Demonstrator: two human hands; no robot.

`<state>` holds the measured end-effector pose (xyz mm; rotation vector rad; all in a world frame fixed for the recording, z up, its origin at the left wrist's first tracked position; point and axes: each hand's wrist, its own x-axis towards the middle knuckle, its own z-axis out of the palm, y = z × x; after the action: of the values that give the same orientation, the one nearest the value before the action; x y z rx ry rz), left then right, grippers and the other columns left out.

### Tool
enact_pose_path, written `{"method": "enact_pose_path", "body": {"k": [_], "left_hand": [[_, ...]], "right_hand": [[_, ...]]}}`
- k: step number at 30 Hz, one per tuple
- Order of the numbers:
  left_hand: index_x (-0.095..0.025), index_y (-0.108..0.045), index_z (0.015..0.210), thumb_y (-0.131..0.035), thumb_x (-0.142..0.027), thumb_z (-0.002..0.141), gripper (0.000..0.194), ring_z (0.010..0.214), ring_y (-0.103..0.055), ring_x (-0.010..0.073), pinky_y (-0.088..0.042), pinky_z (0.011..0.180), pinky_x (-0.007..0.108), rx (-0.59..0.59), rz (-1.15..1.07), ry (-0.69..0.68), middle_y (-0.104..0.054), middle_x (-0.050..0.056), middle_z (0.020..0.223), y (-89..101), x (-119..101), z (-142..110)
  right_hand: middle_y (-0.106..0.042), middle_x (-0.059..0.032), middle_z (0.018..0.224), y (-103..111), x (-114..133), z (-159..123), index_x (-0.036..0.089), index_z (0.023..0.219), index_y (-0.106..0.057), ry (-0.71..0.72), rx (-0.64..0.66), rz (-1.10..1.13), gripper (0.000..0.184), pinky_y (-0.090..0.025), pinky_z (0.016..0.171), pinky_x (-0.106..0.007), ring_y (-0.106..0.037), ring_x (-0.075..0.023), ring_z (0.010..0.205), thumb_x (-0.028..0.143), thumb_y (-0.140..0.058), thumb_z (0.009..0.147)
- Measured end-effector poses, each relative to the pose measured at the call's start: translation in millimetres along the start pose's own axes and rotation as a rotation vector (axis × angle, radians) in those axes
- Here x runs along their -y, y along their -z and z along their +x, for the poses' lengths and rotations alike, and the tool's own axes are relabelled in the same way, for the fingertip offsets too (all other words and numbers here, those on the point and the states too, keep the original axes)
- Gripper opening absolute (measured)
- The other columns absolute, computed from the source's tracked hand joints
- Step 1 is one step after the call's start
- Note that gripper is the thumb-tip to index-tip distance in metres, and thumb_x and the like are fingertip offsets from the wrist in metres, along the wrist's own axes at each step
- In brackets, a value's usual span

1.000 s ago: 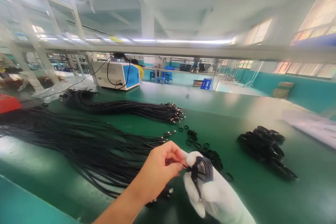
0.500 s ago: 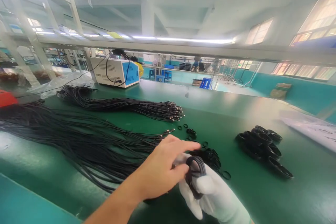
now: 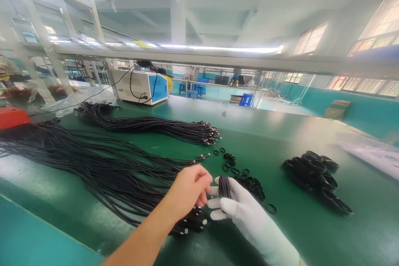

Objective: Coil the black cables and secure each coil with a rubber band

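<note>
My right hand [image 3: 232, 203], in a white glove, grips a small coil of black cable [image 3: 224, 187] between thumb and fingers. Just to its left is my bare left hand [image 3: 191, 189], its fingers curled together beside the coil. Whatever those fingers may hold is hidden. Beneath and left of my hands spreads a big loose bundle of long black cables [image 3: 102, 170], some ending in small metal plugs [image 3: 186, 231]. Small black rings [image 3: 251, 185] lie scattered just beyond the gloved hand.
A second cable bundle [image 3: 149, 126] lies farther back on the green table [image 3: 268, 133]. Coiled black cables [image 3: 314, 174] are heaped at right, near a plastic sheet [image 3: 370, 151]. A white and blue machine [image 3: 140, 87] stands behind; a red object [image 3: 14, 116] sits far left.
My left hand was pinching at the coil, then reached across it with the index finger out; now it has drawn back left with curled fingers. My right hand has turned the coil edge-on.
</note>
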<state>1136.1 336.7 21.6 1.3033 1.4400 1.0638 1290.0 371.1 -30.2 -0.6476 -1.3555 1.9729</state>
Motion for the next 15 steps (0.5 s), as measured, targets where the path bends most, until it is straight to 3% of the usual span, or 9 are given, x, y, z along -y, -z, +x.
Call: {"method": "enact_pose_path", "body": {"k": [3,6,10,13,15], "left_hand": [[-0.015,-0.054,0.077,-0.057,-0.026,0.072,0.012,0.045,-0.043,0.0065,-0.034,0.041,0.016,0.119,-0.149,0.074,-0.051,-0.004,0.058,-4.2,9.1,-8.3],[-0.014,-0.052,0.072,-0.059,-0.021,0.07,0.01,0.046,-0.036,0.0043,-0.027,0.042,0.016,0.123,-0.257,0.078,-0.047,-0.005,0.058,-11.1,15.0,-11.9],[-0.014,-0.048,0.067,-0.055,-0.019,0.072,0.01,0.047,-0.034,0.0045,-0.026,0.045,0.017,0.125,-0.337,0.063,-0.043,-0.006,0.054,-16.9,17.7,-13.0],[-0.016,-0.049,0.066,-0.049,-0.025,0.079,0.015,0.047,-0.039,0.0075,-0.03,0.044,0.019,0.071,-0.136,0.033,-0.046,-0.004,0.054,-14.8,16.1,-14.8],[-0.017,-0.055,0.073,-0.047,-0.025,0.081,0.014,0.053,-0.046,0.0103,-0.038,0.05,0.021,-0.093,0.103,-0.07,-0.054,-0.001,0.065,-11.7,14.2,-16.8]], "right_hand": [[-0.058,-0.0085,0.098,0.2,-4.0,2.5,0.016,0.106,-0.049,0.0,0.08,0.024,0.055,-0.05,0.074,-0.039,-0.061,-0.0229,0.084,0.032,-0.076,0.062],[-0.059,-0.0059,0.092,-4.8,-4.7,3.0,0.016,0.103,-0.051,0.013,0.111,0.039,0.052,-0.048,0.076,-0.038,-0.061,-0.0204,0.079,0.025,-0.078,0.06],[-0.058,-0.006,0.091,-9.5,-3.3,-2.5,0.014,0.1,-0.053,0.024,0.179,0.187,0.039,-0.046,0.074,-0.031,-0.059,-0.0168,0.079,0.025,-0.073,0.069],[-0.057,-0.0063,0.093,-9.1,-4.2,-5.8,0.014,0.103,-0.053,-0.002,0.183,0.251,0.04,-0.046,0.077,-0.031,-0.059,-0.0165,0.082,0.025,-0.072,0.07],[-0.055,-0.0074,0.101,-9.5,-5.1,-6.4,0.015,0.106,-0.052,-0.05,0.159,0.262,0.045,-0.046,0.082,-0.035,-0.059,-0.0179,0.086,0.024,-0.074,0.068]]}}
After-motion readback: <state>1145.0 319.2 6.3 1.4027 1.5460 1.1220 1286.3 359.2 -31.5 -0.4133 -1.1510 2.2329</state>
